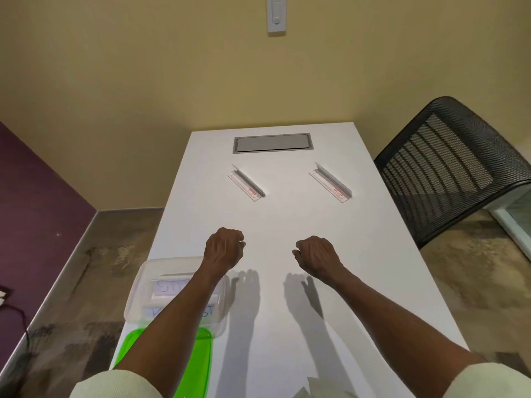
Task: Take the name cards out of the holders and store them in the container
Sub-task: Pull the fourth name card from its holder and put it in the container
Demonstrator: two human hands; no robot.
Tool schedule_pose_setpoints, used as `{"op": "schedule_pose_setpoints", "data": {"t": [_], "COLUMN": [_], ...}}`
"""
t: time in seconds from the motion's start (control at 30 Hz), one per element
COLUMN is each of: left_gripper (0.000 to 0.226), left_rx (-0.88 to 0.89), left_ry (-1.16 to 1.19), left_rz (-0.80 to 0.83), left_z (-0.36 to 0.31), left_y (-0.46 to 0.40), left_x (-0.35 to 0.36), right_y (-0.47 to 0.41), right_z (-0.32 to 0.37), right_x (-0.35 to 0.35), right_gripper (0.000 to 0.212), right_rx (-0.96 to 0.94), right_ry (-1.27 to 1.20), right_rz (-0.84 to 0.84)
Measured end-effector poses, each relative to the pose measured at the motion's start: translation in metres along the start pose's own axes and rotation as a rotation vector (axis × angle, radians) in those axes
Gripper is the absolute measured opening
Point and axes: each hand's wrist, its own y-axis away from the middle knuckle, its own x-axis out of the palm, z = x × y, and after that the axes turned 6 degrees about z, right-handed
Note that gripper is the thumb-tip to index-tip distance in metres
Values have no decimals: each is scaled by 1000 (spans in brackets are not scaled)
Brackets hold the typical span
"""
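With my left hand (224, 248) and right hand (316, 255) curled empty, I risk reaching for acrylic holders (247, 182) that seem already emptied, though glare hides them.

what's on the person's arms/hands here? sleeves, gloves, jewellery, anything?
Both hands, left hand and right hand, are bare: no gloves, and no rings or watch visible. Forearms are uncovered. Pale cream ribbed sleeves are pushed up near the elbows, the left sleeve and right sleeve. No markings or straps show.
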Motion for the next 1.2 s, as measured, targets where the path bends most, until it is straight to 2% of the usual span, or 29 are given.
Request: {"op": "schedule_pose_setpoints", "data": {"t": [0.23,0.67,1.0,1.2], "left_gripper": [19,14,20,18], "left_rx": [32,135,173,112], "left_ry": [-20,3,2,66], "left_rz": [22,17,30,69], "left_z": [-45,-126,-155,-167], "left_y": [-19,-63,-110,-157], "left_x": [13,36,54,55], "right_y": [11,25,6,-19], "right_z": [-58,-147,-189,-208], "right_x": [-5,-4,3,7], "right_gripper": [26,27,27,23], "right_rx": [78,205,404,486], "right_ry": [-36,-93,-186,-243], "right_rz": [24,49,128,176]}}
